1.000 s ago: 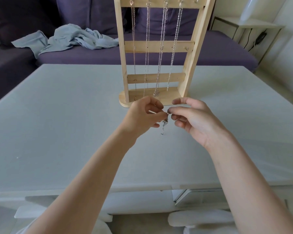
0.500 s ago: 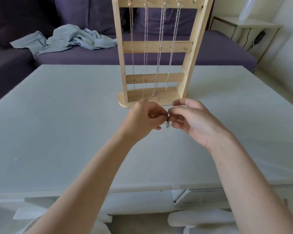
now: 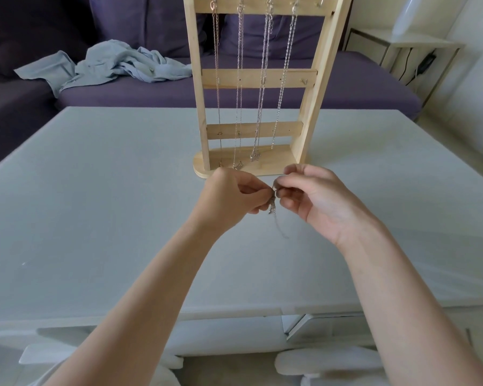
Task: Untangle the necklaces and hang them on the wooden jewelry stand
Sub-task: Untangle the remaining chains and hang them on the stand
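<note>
Just above the table point(image 3: 95, 218), the left hand point(image 3: 229, 196) and right hand point(image 3: 315, 196) pinch a knotted necklace point(image 3: 272, 204) near the stand point(image 3: 313, 87). Pulling hard might tighten the knot.

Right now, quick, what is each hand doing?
Left hand: fingers curled, pinching the tangled necklace.
Right hand: fingers curled, pinching the same necklace at its top.
</note>
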`<move>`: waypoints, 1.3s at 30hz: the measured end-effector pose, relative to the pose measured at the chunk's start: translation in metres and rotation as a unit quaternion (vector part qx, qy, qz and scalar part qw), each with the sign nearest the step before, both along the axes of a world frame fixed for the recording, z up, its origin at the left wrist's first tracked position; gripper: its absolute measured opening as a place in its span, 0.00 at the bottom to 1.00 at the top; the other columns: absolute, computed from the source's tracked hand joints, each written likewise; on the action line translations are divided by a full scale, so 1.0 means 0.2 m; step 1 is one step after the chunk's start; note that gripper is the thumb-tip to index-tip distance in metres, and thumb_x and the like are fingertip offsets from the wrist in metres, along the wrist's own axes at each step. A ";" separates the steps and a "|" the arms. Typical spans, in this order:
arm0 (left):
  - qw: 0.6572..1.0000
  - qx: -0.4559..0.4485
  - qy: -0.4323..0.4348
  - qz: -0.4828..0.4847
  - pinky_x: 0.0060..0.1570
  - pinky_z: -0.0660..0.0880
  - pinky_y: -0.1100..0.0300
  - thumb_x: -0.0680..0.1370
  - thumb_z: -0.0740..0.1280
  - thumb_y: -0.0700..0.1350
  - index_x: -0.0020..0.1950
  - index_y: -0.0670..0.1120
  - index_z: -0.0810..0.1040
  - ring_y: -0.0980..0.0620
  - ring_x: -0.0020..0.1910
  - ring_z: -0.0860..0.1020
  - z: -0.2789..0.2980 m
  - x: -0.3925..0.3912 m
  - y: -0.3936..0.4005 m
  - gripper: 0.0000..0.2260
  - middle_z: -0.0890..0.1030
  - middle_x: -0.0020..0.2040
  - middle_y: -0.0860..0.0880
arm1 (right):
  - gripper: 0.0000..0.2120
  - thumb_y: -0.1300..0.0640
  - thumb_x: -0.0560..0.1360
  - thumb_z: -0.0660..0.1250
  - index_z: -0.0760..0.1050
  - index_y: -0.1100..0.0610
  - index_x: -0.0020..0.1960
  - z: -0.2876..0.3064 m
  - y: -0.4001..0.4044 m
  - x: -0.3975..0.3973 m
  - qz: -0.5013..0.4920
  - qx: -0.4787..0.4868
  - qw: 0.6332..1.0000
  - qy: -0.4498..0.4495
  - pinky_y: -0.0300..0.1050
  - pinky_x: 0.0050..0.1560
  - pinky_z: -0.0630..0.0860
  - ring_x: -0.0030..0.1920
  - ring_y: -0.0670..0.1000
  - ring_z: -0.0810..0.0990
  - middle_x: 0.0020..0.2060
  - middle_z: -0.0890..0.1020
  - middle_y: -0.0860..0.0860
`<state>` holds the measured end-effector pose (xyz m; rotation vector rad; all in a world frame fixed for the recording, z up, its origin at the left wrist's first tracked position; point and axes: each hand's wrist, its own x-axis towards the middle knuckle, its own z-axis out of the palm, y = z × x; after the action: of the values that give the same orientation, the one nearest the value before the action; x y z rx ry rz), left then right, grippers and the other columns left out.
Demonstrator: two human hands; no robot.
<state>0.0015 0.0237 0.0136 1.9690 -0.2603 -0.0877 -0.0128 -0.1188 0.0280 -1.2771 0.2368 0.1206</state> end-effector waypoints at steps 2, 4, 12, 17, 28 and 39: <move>1.000 0.012 -0.017 0.009 0.40 0.78 0.62 0.74 0.69 0.39 0.39 0.43 0.83 0.57 0.31 0.78 0.00 0.01 0.00 0.05 0.82 0.31 0.50 | 0.09 0.73 0.74 0.62 0.70 0.60 0.43 0.00 0.00 0.01 -0.014 0.003 1.000 0.005 0.35 0.25 0.71 0.27 0.48 0.72 0.30 0.75 0.55; 0.999 0.014 -0.029 0.006 0.38 0.78 0.64 0.74 0.69 0.38 0.38 0.44 0.82 0.58 0.31 0.78 0.00 0.02 0.01 0.06 0.82 0.31 0.50 | 0.10 0.73 0.74 0.61 0.70 0.60 0.41 -0.01 0.00 0.01 -0.020 0.004 1.000 0.010 0.36 0.24 0.70 0.28 0.48 0.71 0.30 0.74 0.55; 0.988 -0.149 0.047 -0.014 0.38 0.77 0.69 0.77 0.66 0.37 0.40 0.42 0.80 0.60 0.32 0.79 0.05 0.00 0.02 0.07 0.81 0.30 0.52 | 0.04 0.68 0.75 0.65 0.76 0.60 0.46 -0.01 -0.01 0.00 0.029 -0.014 0.999 -0.026 0.37 0.34 0.76 0.35 0.50 0.80 0.37 0.82 0.55; 0.990 -0.134 0.040 0.020 0.37 0.77 0.70 0.76 0.67 0.37 0.41 0.42 0.80 0.60 0.32 0.79 0.05 0.00 0.02 0.06 0.81 0.34 0.49 | 0.09 0.65 0.77 0.63 0.80 0.62 0.43 -0.01 0.00 -0.01 0.092 -0.039 0.995 -0.026 0.36 0.34 0.76 0.35 0.48 0.82 0.36 0.84 0.54; 0.980 -0.168 0.108 0.016 0.38 0.77 0.68 0.78 0.65 0.40 0.40 0.44 0.78 0.60 0.33 0.76 0.03 0.01 0.02 0.07 0.78 0.36 0.51 | 0.06 0.68 0.70 0.71 0.78 0.59 0.43 0.00 -0.02 -0.02 -0.002 -0.074 0.997 -0.011 0.35 0.31 0.75 0.33 0.47 0.81 0.34 0.83 0.53; 0.953 -0.246 0.171 -0.035 0.38 0.76 0.66 0.79 0.62 0.40 0.38 0.46 0.73 0.57 0.34 0.75 0.03 0.01 0.02 0.10 0.76 0.36 0.51 | 0.06 0.69 0.72 0.69 0.78 0.59 0.43 0.01 -0.04 -0.01 -0.005 -0.155 0.985 -0.074 0.34 0.30 0.72 0.32 0.46 0.77 0.35 0.81 0.53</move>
<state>0.0041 0.0272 0.0188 1.4184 -0.1072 -0.3714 -0.0151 -0.1277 0.0294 -1.5863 0.1359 -0.0222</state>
